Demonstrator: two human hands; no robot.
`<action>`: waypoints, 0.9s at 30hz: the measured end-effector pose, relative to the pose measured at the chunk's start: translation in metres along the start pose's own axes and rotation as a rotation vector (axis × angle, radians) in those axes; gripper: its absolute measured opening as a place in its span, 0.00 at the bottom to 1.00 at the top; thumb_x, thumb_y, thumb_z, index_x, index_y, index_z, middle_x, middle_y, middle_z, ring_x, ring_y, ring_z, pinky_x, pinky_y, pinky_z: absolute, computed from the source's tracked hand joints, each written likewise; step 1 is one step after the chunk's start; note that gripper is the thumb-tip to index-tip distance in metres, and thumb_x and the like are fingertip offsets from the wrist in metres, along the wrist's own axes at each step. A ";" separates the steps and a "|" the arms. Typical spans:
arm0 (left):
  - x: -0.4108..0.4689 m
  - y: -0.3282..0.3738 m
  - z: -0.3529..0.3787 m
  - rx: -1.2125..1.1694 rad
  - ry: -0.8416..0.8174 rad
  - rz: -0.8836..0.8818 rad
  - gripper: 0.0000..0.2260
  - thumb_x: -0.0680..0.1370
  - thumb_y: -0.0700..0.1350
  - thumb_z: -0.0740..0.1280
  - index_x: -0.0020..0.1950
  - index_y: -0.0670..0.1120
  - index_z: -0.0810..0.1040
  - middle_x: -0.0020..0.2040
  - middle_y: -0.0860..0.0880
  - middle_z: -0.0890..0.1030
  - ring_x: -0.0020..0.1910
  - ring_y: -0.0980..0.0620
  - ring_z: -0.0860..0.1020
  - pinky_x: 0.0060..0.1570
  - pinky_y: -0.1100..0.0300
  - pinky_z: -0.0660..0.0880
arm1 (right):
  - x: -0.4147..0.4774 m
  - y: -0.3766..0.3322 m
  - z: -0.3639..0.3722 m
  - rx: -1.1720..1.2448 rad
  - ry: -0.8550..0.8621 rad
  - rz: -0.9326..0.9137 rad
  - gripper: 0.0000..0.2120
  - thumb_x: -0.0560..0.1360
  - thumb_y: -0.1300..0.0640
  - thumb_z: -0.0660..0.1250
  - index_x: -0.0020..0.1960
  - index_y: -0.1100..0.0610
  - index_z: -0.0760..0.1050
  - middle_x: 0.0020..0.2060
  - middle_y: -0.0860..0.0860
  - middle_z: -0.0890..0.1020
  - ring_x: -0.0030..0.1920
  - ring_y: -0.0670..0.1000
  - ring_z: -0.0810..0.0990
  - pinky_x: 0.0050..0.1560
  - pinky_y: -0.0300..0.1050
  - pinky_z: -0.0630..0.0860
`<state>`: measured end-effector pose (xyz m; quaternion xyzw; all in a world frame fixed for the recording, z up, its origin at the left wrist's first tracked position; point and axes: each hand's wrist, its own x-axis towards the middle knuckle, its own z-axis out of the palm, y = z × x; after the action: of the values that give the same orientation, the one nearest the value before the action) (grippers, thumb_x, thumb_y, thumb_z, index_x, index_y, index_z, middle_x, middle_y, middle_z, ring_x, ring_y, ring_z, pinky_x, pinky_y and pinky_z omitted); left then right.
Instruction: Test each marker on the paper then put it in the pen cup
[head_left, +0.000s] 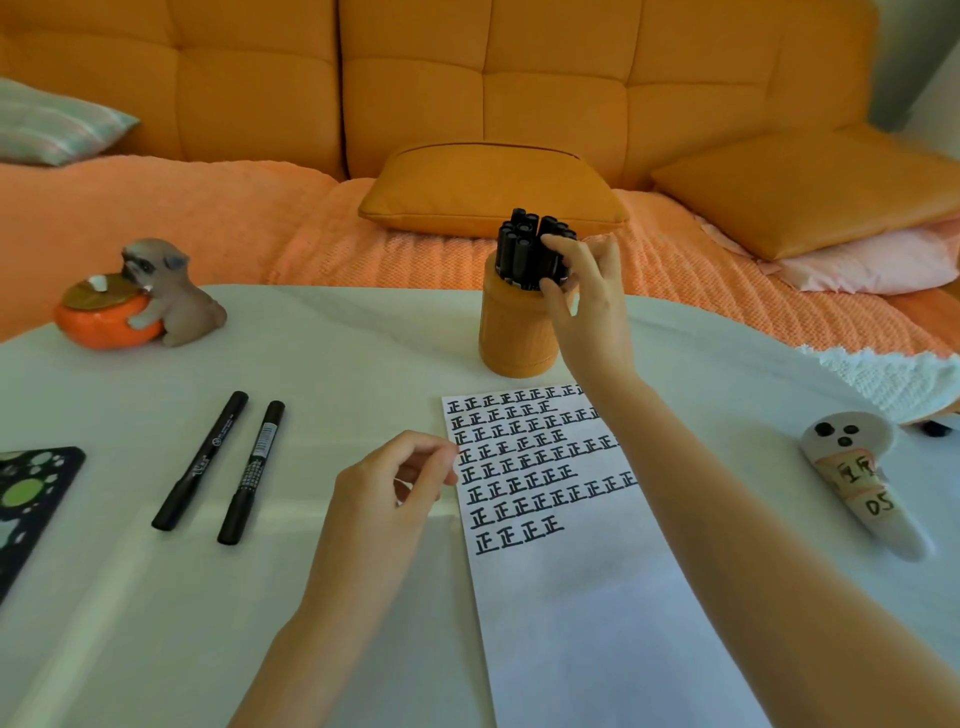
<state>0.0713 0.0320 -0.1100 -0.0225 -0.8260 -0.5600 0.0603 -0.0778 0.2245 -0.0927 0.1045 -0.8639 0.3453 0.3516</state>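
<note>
Fingers (558, 244) of the right hand (592, 306) pinch one black marker (551, 262) between forefinger and thumb. It stands upright at the 3 o'clock edge of the bundle of markers (517, 249) in the orange pen cup (511, 332). From my feed the cup stands on the white surface (311, 353) at 12 o'clock, just beyond the top edge of the paper (561, 597).

I see the left hand (384, 493) low over the surface with its fingers loosely curled and their tips at the paper's 9 o'clock edge. I cannot tell whether they press the sheet.

Rows of black test marks fill the upper half of the paper, and the right forearm crosses its 3 o'clock side.

Two more capped black markers, the first loose marker (200, 460) and the second loose marker (251, 472), lie side by side at 9 o'clock, well apart from the cup.

At 10 o'clock sits a dog figurine (166, 296) hugging an orange bowl. A black patterned card (31, 493) lies at 8 o'clock and a white labelled ghost-shaped object (862, 483) at 3 o'clock. An orange sofa (415, 78) fills the view beyond the surface.
</note>
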 end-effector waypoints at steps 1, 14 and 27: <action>0.000 0.000 0.000 0.002 0.000 0.002 0.06 0.77 0.47 0.66 0.42 0.55 0.79 0.36 0.61 0.81 0.36 0.61 0.78 0.36 0.73 0.70 | -0.001 0.001 0.000 -0.041 0.016 -0.007 0.16 0.76 0.65 0.63 0.64 0.57 0.74 0.52 0.56 0.70 0.51 0.54 0.71 0.51 0.38 0.67; 0.003 -0.019 -0.023 0.370 0.217 0.022 0.05 0.77 0.43 0.65 0.50 0.50 0.80 0.45 0.55 0.81 0.44 0.54 0.77 0.45 0.62 0.70 | -0.070 -0.044 -0.026 0.235 -0.098 0.261 0.07 0.78 0.62 0.62 0.54 0.55 0.77 0.46 0.50 0.77 0.42 0.44 0.74 0.40 0.33 0.67; 0.004 -0.040 -0.053 0.698 0.249 -0.190 0.16 0.74 0.37 0.68 0.62 0.43 0.76 0.65 0.43 0.72 0.64 0.40 0.67 0.62 0.48 0.65 | -0.134 -0.076 -0.058 0.424 -0.216 0.555 0.12 0.78 0.63 0.62 0.48 0.49 0.80 0.38 0.41 0.83 0.39 0.57 0.75 0.34 0.35 0.70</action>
<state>0.0675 -0.0320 -0.1272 0.1444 -0.9517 -0.2467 0.1118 0.0833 0.1987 -0.1137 -0.0273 -0.8007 0.5859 0.1219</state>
